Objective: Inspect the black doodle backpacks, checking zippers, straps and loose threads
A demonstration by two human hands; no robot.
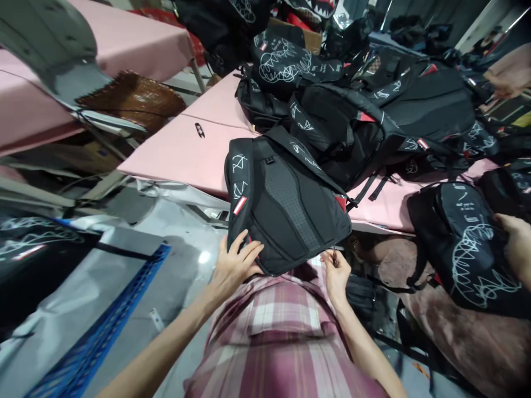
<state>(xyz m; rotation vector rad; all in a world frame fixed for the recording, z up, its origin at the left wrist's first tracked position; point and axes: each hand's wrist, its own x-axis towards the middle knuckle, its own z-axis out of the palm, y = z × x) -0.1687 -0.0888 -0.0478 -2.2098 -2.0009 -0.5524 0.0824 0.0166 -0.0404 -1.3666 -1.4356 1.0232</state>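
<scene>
A black backpack (286, 204) lies tilted over the table's front edge and toward my lap, its padded back panel and straps facing up. White scribble prints and a red-and-white label mark its left strap. At the pack's lower left edge rests my left hand (236, 260), fingers spread over the fabric. Closed near the lower right corner, my right hand (338, 273) holds small dark thread snips (334, 255), pointed up beside the hem. Their blades are too small to tell apart.
More black backpacks (357, 121) pile up on the pink table (182, 149). A small black item (199, 130) lies at its left. To the right, a co-worker's hand (516, 243) touches another printed backpack (468, 243). A chair (53, 44) and wicker basket (133, 102) stand left.
</scene>
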